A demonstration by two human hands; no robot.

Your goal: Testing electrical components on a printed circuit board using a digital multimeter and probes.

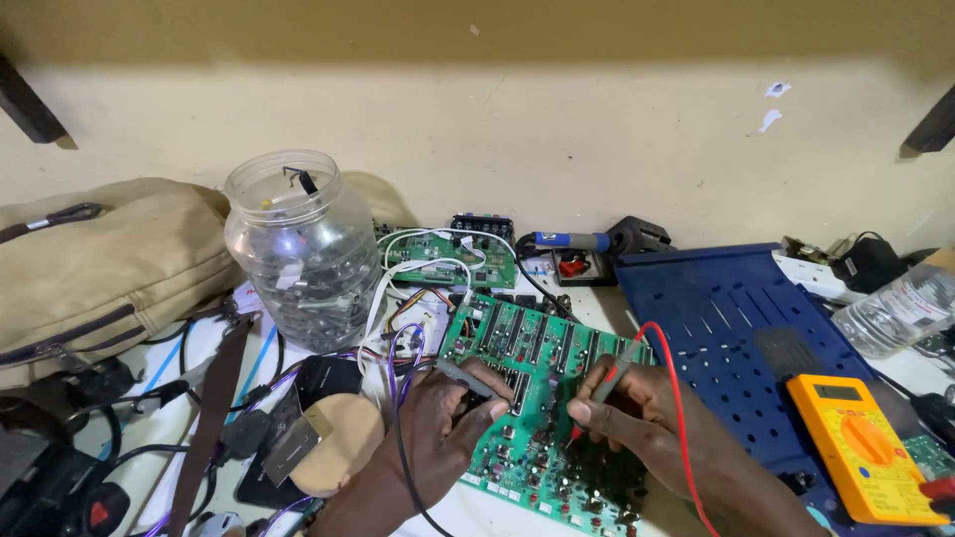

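Note:
A green circuit board (537, 343) lies tilted on the bench in front of me. My left hand (448, 418) grips a dark test probe (468, 378) and presses its tip onto the board's left half. My right hand (637, 413) holds a red-tipped test probe (605, 383) with its point on the board's middle. A red lead (678, 398) loops over my right wrist. A yellow multimeter (863, 447) lies to the right on a blue perforated panel (716, 308).
A clear plastic jar of small parts (293, 249) stands behind the board, a tan bag (95, 264) at left. A second green board (438, 254) and a soldering iron (572, 241) lie at the back. A plastic bottle (900, 308) lies far right.

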